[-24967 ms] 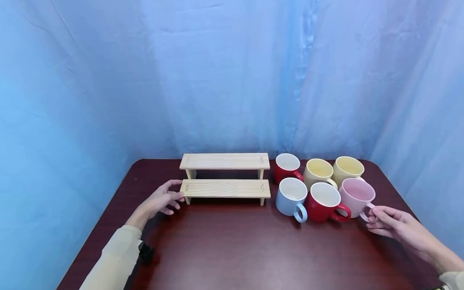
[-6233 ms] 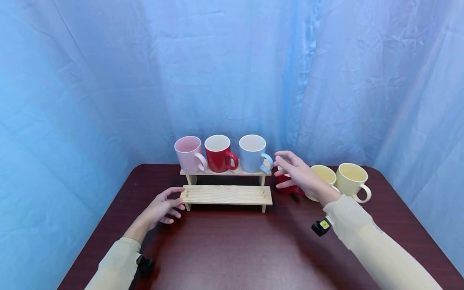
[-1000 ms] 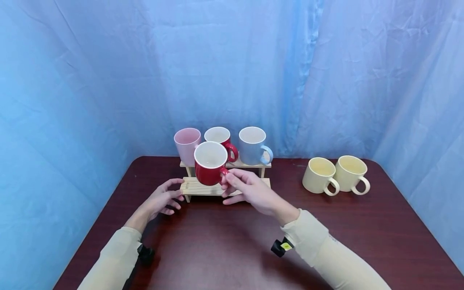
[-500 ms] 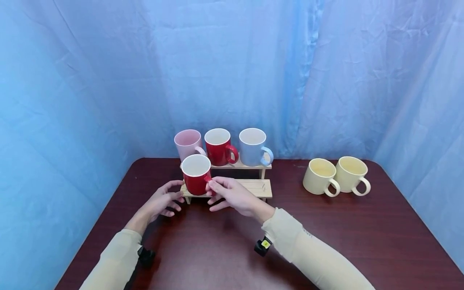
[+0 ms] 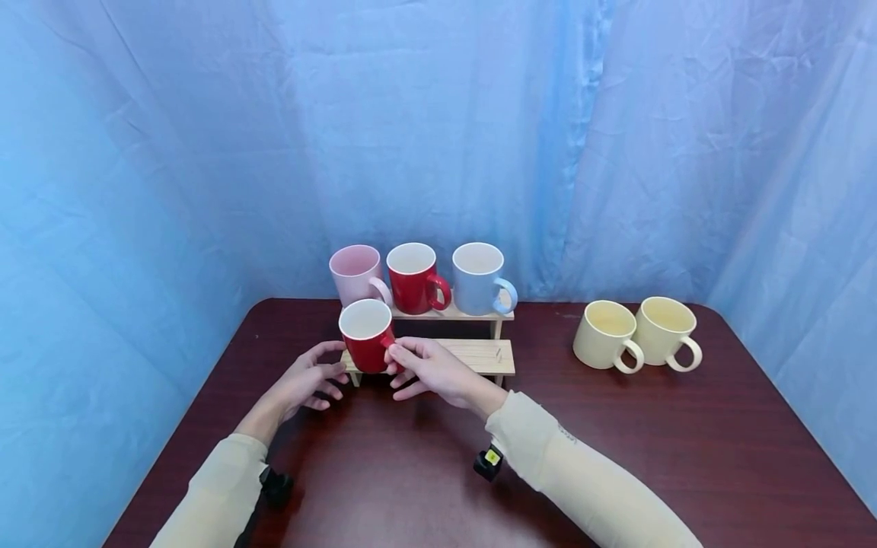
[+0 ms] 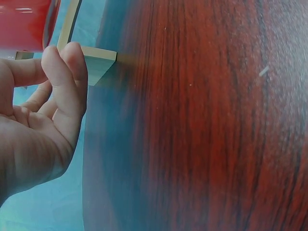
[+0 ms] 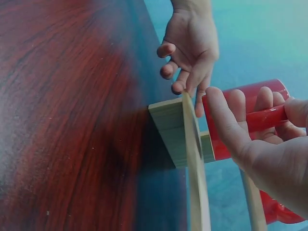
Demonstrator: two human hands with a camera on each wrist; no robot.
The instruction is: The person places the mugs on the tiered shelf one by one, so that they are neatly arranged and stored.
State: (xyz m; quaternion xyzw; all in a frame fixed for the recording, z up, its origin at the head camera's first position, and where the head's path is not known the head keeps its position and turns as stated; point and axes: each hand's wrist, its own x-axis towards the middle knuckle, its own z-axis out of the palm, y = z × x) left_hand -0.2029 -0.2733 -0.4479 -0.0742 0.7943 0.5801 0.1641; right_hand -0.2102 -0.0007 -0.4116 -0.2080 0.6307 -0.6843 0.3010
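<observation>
Blue curtains [image 5: 438, 137] are backing the desk [image 5: 726, 426]. Upper shelf [image 5: 437, 314] is holding three mugs [image 5: 409, 288]; right hand [image 5: 436, 371] is gripping a red mug [image 5: 365, 348] at the lower shelf's [image 5: 483, 355] left end, left hand [image 5: 304, 383] pinching that end — two yellow mugs [image 5: 604, 344] apparently remaining.

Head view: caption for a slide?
Right grip holds a red mug at the lower shelf's left end, left grip touching it; three mugs behind.

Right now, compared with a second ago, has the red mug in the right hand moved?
Yes. In the head view, the red mug has moved left and lower against the lower wooden shelf, to that shelf's left end.
</observation>
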